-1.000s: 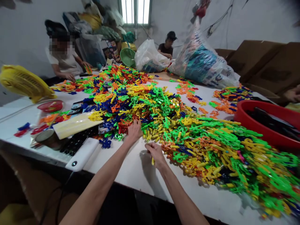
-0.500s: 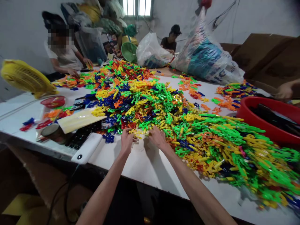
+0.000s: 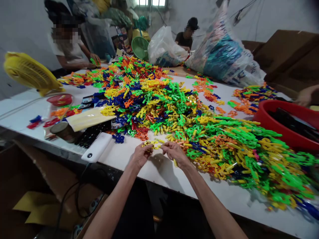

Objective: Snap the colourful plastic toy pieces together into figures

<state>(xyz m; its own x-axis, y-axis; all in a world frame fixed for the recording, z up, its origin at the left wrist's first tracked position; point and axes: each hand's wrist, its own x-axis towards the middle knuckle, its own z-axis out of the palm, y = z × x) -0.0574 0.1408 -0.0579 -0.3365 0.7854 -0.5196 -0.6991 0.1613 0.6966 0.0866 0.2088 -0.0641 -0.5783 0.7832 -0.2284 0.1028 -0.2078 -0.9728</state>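
Note:
My left hand (image 3: 142, 155) is pinched round a small yellow plastic piece (image 3: 148, 143) with openings in it, at the table's near edge. Facing it, my right hand (image 3: 175, 153) pinches a yellow plastic stick (image 3: 161, 141) that points toward that piece. I cannot tell whether the two touch. A second yellow stick (image 3: 175, 163) pokes out under the right palm. Just beyond both hands rises a large pile of yellow, green, blue and orange plastic pieces (image 3: 159, 99). More long green and yellow pieces (image 3: 239, 142), some in shiny clear film, lie to the right.
A white power bank (image 3: 97, 147), a tin can (image 3: 63, 132) and a yellow sheet (image 3: 87, 119) lie to the left, with a yellow fan (image 3: 31, 73) behind. A red tub (image 3: 271, 116) stands right. Stuffed plastic bags (image 3: 221, 59) and two co-workers are across the table (image 3: 171, 176); another person's hand shows far right.
Both hands have drawn slightly back from the pile and lifted, now with yellow pieces held between the fingertips. The camera view has shifted a little. One co-worker's hands have come closer together.

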